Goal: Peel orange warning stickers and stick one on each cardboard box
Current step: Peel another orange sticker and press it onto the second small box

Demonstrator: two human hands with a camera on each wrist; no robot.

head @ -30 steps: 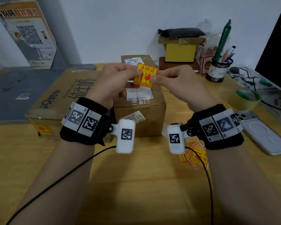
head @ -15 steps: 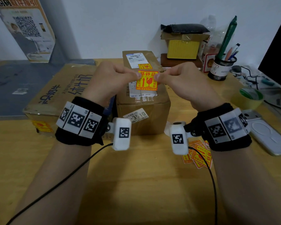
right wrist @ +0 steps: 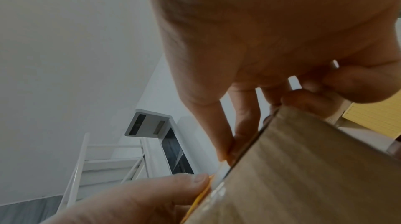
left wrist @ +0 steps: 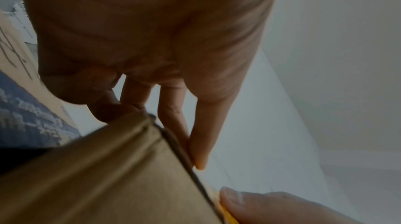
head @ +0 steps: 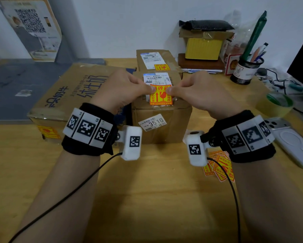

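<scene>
An orange warning sticker (head: 161, 95) lies against the top of the small middle cardboard box (head: 162, 118). My left hand (head: 128, 89) pinches its upper left corner and my right hand (head: 193, 90) pinches its upper right corner. In the left wrist view my left fingers (left wrist: 196, 145) sit at the box's top edge (left wrist: 121, 167); the right wrist view shows the sticker's thin orange edge (right wrist: 200, 195) against the box (right wrist: 303, 176). A second small box (head: 156, 61) behind carries its own orange sticker (head: 161, 67). The big flat box (head: 73, 92) on the left has one (head: 48, 132) on its front face.
Loose orange stickers (head: 219, 165) lie on the wooden table (head: 147, 199) under my right wrist. A phone (head: 292, 142), a tape roll (head: 276, 104), a pen holder (head: 245, 69) and a yellow box (head: 203, 48) stand to the right and behind.
Both hands have carried the sticker down from the air onto the top of the middle box, and the view has tilted downward.
</scene>
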